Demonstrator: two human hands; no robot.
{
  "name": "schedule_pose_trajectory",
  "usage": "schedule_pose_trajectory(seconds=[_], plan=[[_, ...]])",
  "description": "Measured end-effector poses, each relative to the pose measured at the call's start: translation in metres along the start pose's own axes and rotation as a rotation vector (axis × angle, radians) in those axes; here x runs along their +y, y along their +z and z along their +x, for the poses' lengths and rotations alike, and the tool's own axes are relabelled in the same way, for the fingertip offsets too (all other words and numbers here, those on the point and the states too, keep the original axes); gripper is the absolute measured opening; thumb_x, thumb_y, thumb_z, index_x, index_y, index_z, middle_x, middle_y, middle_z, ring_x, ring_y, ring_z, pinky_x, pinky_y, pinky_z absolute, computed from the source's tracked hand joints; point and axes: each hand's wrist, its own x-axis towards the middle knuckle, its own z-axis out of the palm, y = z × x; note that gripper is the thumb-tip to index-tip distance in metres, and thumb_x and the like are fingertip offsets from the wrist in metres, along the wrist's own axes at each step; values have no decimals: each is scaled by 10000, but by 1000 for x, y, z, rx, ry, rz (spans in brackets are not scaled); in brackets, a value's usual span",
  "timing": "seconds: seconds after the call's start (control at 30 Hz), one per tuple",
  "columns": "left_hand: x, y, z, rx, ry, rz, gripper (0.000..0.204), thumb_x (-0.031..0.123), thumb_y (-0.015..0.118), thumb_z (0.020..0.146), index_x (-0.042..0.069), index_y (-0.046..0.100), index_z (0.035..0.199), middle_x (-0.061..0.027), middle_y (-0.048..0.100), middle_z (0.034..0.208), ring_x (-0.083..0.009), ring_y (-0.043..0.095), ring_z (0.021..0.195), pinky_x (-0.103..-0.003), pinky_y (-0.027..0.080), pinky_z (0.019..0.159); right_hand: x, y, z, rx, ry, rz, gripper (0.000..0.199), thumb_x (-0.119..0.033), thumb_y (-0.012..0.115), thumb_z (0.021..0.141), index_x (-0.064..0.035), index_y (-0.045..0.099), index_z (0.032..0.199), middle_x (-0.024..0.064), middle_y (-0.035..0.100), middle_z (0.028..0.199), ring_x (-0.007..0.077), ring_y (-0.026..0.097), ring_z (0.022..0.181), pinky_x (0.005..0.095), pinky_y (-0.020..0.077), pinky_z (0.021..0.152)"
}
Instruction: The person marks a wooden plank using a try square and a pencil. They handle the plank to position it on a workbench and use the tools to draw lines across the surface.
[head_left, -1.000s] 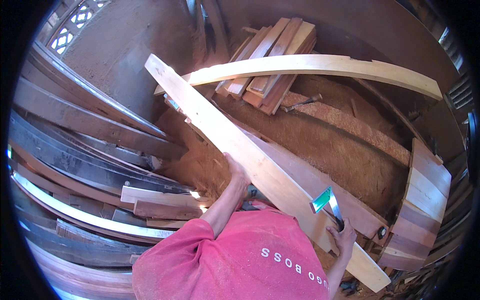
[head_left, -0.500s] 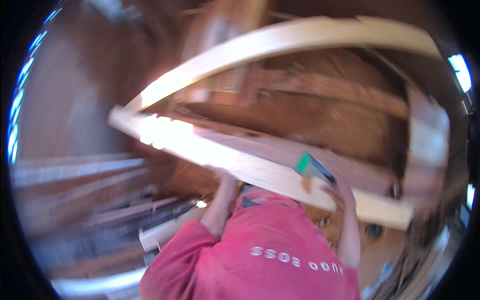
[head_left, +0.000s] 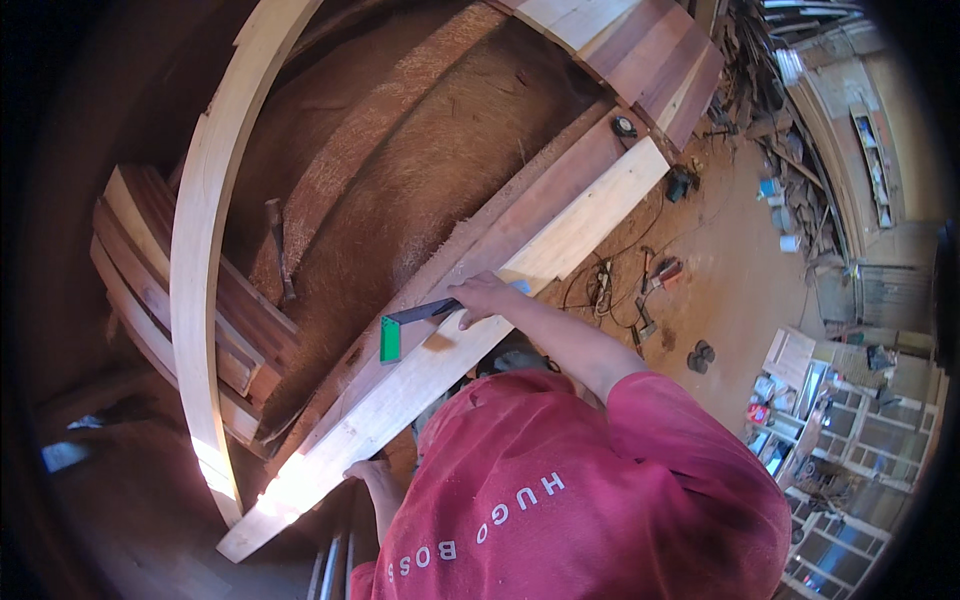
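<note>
— What's different from a second ago?
— The pale plank [head_left: 470, 350] has swung round — it now runs from lower left up to the right.
— And the hands?
— Left hand [head_left: 362, 468] grips its lower edge, fingers curled under; right hand [head_left: 480, 297] presses the green-handled square [head_left: 405, 325] flat on top, arm stretched forward.

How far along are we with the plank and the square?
Done: the pale plank lies on the workpile, and the green-handled try square is set across it. In hand: the right hand presses the square's blade down; the left hand holds the plank's near edge. Left: no marked line or cut shows yet.
</note>
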Motion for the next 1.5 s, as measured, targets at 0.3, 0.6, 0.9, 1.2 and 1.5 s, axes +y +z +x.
schedule_pose_trajectory(seconds=[0.3, 0.6, 0.9, 1.2, 1.5], plan=[[23, -2, 10, -32, 17, 165, 941, 776, 521, 924, -109, 567, 1243, -182, 659, 1102, -307, 697, 909, -447, 582, 719, 4, 20, 20, 109, -24, 19, 694, -419, 882, 749, -68, 610, 1282, 158, 697, 1237, 323, 611, 1261, 465, 434, 1062], [30, -16, 21, -91, 28, 408, 902, 759, 555, 921, -105, 612, 1172, -177, 678, 1005, -291, 704, 834, -429, 576, 646, -8, 48, -18, 587, -7, 3, 419, -300, 779, 864, -110, 624, 1203, 132, 707, 1109, 337, 670, 1087, 463, 524, 894], [64, 7, -31, -412, 360, 1535, 731, 661, 634, 943, -64, 713, 897, -123, 614, 604, -216, 622, 535, -342, 478, 472, 30, 101, -137, 813, 502, 614, 353, -398, 728, 893, -76, 652, 1014, 173, 685, 990, 400, 661, 977, 521, 525, 815], [8, 205, -241, -1331, -220, 1195, 656, 580, 426, 1075, -8, 567, 1329, -165, 723, 1095, -271, 733, 894, -422, 584, 801, -2, 152, -159, 953, 398, 418, 344, -356, 777, 787, -115, 628, 982, 103, 645, 987, 338, 633, 1002, 480, 542, 826], [-22, 208, -350, -1558, -123, 1112, 189, 167, 544, 1007, 54, 545, 1159, -77, 593, 865, -147, 543, 660, -327, 484, 595, -5, 138, -198, 1308, 496, 381, 549, -401, 811, 801, -137, 659, 1257, 90, 659, 1130, 294, 609, 1164, 415, 550, 915]])
